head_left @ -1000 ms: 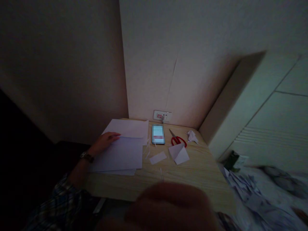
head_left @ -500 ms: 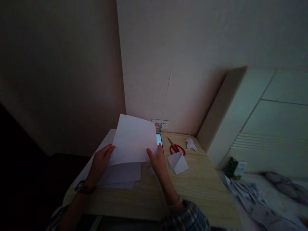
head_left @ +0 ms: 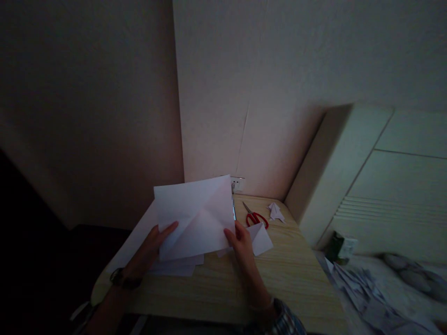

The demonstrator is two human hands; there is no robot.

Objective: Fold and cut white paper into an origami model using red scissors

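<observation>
Raised over the table is a white sheet of paper [head_left: 195,209] with a faint diagonal crease. My left hand [head_left: 153,244] grips its lower left side, the thumb lying on the face of the sheet. At the lower right edge my right hand [head_left: 240,242] pinches the paper between thumb and fingers. Beneath it, more white sheets [head_left: 178,267] lie on the table, partly covered. To the right are scissors with red handles [head_left: 256,218], a folded white paper [head_left: 261,239] and a small folded paper figure [head_left: 275,212].
The wooden table [head_left: 289,274] stands against the wall, below a wall socket [head_left: 238,183]. Behind the held sheet, a phone [head_left: 234,211] shows only its edge. A bed with a pale headboard [head_left: 401,186] is on the right, with crumpled cloth or papers [head_left: 373,293] on it.
The sheet has turned and come lower, and a diagonal crease now shows on it. My left thumb has moved onto its face. My right hand has shifted slightly right and down.
</observation>
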